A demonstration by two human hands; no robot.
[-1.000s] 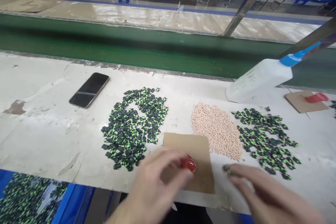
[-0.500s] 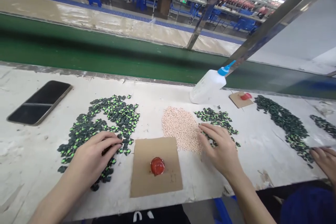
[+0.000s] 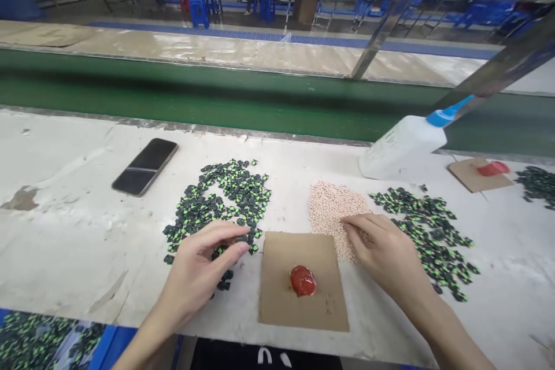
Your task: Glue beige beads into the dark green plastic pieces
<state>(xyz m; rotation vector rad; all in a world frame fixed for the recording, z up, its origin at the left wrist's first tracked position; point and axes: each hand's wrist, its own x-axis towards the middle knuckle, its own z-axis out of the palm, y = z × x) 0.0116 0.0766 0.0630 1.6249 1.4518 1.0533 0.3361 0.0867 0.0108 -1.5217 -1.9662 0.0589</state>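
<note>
Beads (image 3: 332,199), pale and very small, lie in a flat heap on the bench (image 3: 65,243), a little right of the centre of the frame. The right hand (image 3: 385,251) reaches into this heap, its thumb and fingertips brought close together at the beads; whether a bead is between them, I cannot tell. Just left of the heap, at the lower centre, is a piece of cardboard (image 3: 299,248), and on it sits a red glossy round thing (image 3: 303,281). The left hand (image 3: 199,260) is over the lower part of a pile of dark pieces with bright green marks (image 3: 202,211), left of centre; its thumb and forefinger are curved with a small gap, and I cannot say surely if a piece is held there. In my judgement, the step in hand is the picking of small parts, one kind for each hand. The next move would call for a light, exact pinch, taking a single part without spreading the others. Farther out, a second pile of similar dark pieces (image 3: 427,228) lies at the right, behind the right hand and forearm. A white bottle with blue nozzle (image 3: 405,147) leans at the upper right, and a phone (image 3: 145,166) lies at the left.
</note>
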